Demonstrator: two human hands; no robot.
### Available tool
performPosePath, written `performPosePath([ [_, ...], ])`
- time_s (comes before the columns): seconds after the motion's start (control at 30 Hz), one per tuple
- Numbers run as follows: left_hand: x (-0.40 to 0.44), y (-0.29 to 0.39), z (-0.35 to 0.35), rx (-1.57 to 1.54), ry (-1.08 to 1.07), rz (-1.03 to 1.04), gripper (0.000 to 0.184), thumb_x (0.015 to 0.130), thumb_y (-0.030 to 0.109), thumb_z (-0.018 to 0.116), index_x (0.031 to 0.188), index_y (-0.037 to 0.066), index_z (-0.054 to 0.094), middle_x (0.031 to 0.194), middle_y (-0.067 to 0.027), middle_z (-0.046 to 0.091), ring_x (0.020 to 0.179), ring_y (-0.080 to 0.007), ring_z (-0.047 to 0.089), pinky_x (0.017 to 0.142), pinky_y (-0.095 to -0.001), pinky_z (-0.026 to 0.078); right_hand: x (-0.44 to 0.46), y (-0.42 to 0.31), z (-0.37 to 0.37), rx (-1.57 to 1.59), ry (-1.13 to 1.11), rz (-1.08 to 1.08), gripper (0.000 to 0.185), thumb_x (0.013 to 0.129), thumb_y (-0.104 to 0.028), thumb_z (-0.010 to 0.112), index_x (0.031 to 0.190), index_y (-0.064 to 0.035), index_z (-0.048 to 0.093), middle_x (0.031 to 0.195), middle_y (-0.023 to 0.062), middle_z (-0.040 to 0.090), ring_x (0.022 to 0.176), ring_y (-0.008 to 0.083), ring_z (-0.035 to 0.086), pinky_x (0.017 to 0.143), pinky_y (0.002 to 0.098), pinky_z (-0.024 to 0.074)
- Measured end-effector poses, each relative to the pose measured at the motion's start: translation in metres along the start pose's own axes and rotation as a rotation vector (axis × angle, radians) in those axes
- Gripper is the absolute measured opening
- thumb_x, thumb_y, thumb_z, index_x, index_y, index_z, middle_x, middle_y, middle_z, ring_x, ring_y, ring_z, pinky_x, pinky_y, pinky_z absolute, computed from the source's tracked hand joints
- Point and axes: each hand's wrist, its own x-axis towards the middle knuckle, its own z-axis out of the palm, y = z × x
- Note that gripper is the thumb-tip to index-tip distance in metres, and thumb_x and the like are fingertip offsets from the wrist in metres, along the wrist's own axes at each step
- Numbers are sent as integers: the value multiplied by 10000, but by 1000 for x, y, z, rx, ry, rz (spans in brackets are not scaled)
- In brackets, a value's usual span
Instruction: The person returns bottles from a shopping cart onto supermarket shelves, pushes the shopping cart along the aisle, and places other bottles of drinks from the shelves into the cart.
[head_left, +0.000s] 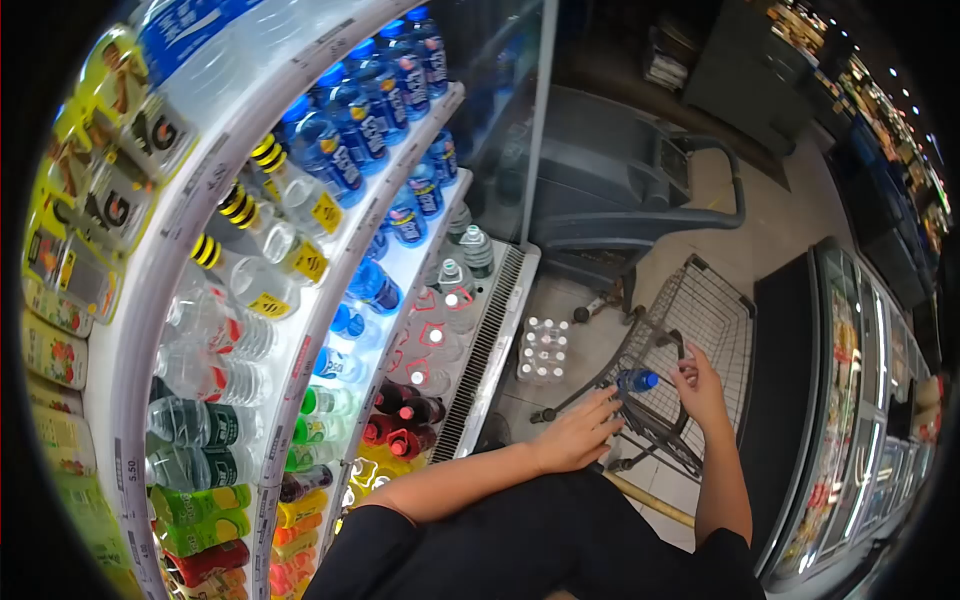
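So the bottle [637, 380] is a small blue one, deep blue body with a brighter blue cap, and the cap is easily the clearest bit. It's tipped on its side, cap end toward the right hand [697, 378]. Label's too tiny to read. It sits between the two hands, at the near left part of the cart [722, 345], though I can't tell if it's resting on the cart or just above it.

The left hand [583, 432] is right beside the bottle's base, palm down, fingers stretched out and a little spread. Can't tell if the tips touch it. The right hand is past the cap, fingers bent inward, and I honestly can't say whether they're pinching anything.

Over on the left there's a lit fridge [455, 100] full of drinks, with bigger blue-capped bottles [385, 80] up top. A pack [543, 350] with white caps stands on the floor [580, 295] near the cart.
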Motion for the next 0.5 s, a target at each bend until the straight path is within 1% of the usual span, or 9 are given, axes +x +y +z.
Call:
performPosePath([
  [0.03,9,2,7,-8,-107,-27,641,785,185,831,1339,3,567,1483,-229,458,1493,-462,304,1204,-571,322,-33,52,-24,-131,47,132,572,882,-187,790,1378,0,575,1069,189,721,866,236,688,772,345,552],
  [0.1,16,-6,50,11,-336,-83,923,733,432,874,1453,4,488,1589,-262,333,1545,-476,159,1244,-613,179,-108,144,-62,-525,150,196,569,903,-232,771,1378,18,580,1083,217,721,937,340,696,828,424,555],
  [0.13,21,-2,65,23,-441,-71,979,727,494,860,1479,6,464,1598,-276,314,1550,-480,132,1242,-630,135,-143,158,-75,-552,162,286,549,912,-270,756,1335,44,597,1129,263,702,1075,436,655,918,491,526],
  [0.17,26,3,79,47,-541,-56,1037,722,555,845,1505,8,440,1607,-290,295,1555,-483,105,1240,-646,90,-174,176,-83,-642,162,310,551,907,-272,763,1313,60,596,1164,267,690,1139,430,628,966,482,505],
  [0.23,33,12,111,21,-618,-41,1111,708,606,831,1536,10,392,1621,-302,256,1557,-486,84,1232,-662,54,-226,204,-80,-555,155,374,550,922,-299,750,1307,60,590,1263,285,637,1189,437,598,1004,476,488],
  [0.3,41,23,136,12,-672,-48,1184,694,658,816,1567,12,343,1635,-314,217,1559,-488,62,1223,-677,18,-262,223,-56,-437,244,292,542,943,-335,728,1295,54,589,1340,301,575,1234,453,562,1046,475,464],
  [0.37,42,36,155,173,-773,-181,1284,673,711,801,1602,13,254,1654,-326,141,1561,-491,31,1210,-700,7,-262,220,-57,-325,247,379,512,963,-357,702,1270,39,598,1382,311,531,1267,462,533,1056,476,455],
  [0.4,40,38,164,253,-805,-148,1335,674,769,766,1618,15,199,1665,-326,90,1561,-491,14,1201,-712,4,-260,212,-56,-385,234,372,474,970,-352,693,1242,27,605,1342,304,554,1235,469,546,1027,481,466],
  [0.5,45,47,163,205,-803,-215,1327,699,788,732,1626,17,178,1661,-331,94,1560,-493,-8,1196,-718,-7,-261,210,-56,-360,274,363,422,967,-336,694,1177,25,633,1258,279,601,1179,469,566,998,500,466],
])
